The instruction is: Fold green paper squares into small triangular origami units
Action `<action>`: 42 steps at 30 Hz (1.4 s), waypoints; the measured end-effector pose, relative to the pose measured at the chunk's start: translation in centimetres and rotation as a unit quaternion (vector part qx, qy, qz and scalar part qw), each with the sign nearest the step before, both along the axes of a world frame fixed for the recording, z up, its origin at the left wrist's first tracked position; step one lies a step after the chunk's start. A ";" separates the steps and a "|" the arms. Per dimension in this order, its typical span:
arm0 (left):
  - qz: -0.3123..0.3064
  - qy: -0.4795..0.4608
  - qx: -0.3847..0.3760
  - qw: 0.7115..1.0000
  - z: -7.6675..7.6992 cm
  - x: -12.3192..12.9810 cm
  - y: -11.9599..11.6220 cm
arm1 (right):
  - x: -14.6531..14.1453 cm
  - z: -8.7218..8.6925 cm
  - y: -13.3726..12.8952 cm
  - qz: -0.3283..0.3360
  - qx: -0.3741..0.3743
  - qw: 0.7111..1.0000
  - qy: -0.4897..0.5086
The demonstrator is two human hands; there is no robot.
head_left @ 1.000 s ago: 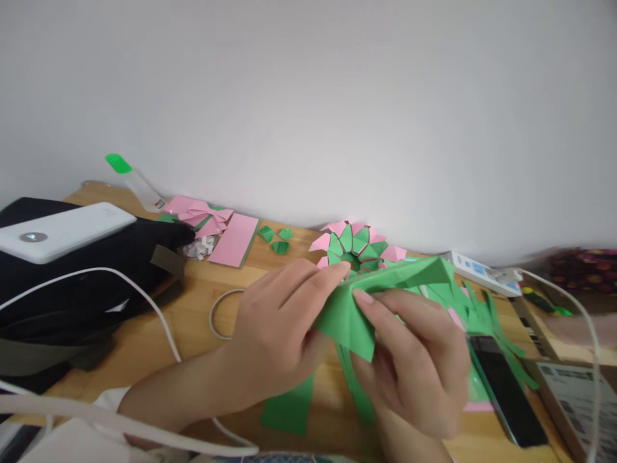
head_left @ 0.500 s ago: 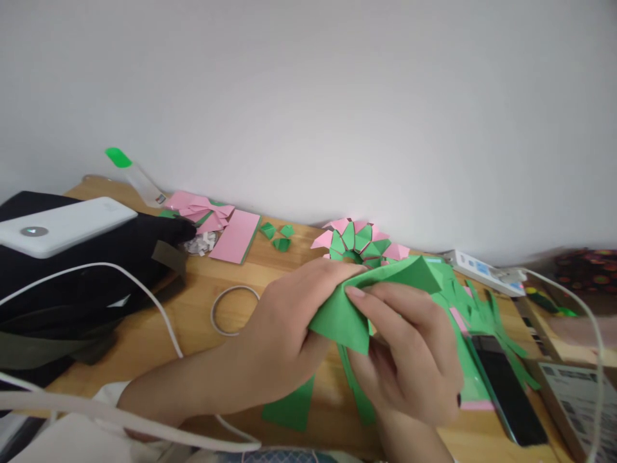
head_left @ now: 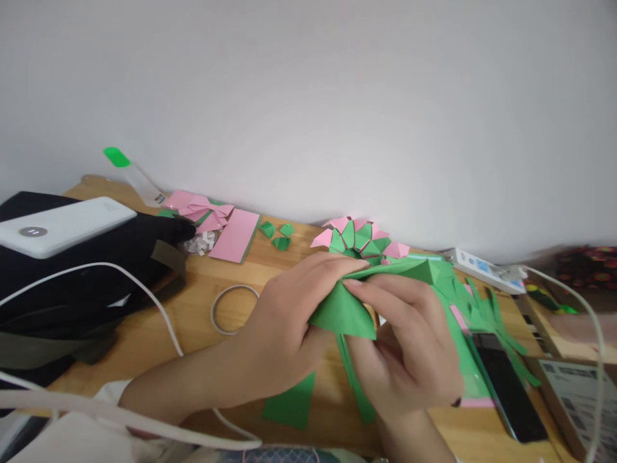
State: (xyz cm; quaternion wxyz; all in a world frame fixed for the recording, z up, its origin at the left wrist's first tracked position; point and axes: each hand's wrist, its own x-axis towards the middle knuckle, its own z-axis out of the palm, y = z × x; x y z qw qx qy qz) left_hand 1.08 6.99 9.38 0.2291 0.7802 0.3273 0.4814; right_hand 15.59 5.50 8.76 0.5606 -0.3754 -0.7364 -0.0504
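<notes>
A piece of green paper (head_left: 344,313), partly folded, is held above the table between both hands. My left hand (head_left: 292,315) grips it from the left, thumb below and fingers along the upper edge. My right hand (head_left: 414,341) pinches the same paper near its middle fold, and one corner sticks out to the right above the knuckles. Under the hands lie a flat green paper piece (head_left: 290,402) and a narrow green strip (head_left: 354,379). Just beyond them stands a ring of folded pink and green paper (head_left: 357,239). The fingers partly hide the paper's folds.
Left are a white power bank (head_left: 72,225) on black cloth (head_left: 144,257), a tape roll (head_left: 234,289) and pink paper (head_left: 236,236). Small green pieces (head_left: 281,244) lie behind. A phone (head_left: 508,389), green strips (head_left: 496,321) and a power strip (head_left: 486,270) sit right. White cables cross left and right.
The green paper's front flap has swung slightly up and right, and its right corner has flattened. My right hand has shifted a little, still pinching. My left hand has hardly moved.
</notes>
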 end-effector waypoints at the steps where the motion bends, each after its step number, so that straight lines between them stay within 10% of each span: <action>1: -0.003 -0.005 0.000 1.000 0.0 0.0 0.0 | -0.1 0.0 0.0 0.000 -0.007 1.000 0.007; 13: -0.127 -0.024 -0.128 0.983 0.8 -1.2 0.4 | 0.9 0.5 0.7 0.032 -0.097 0.995 0.022; 42: -0.083 -0.097 -0.132 0.983 0.5 -0.6 1.0 | 0.8 -0.3 0.1 -0.027 -0.113 0.985 0.125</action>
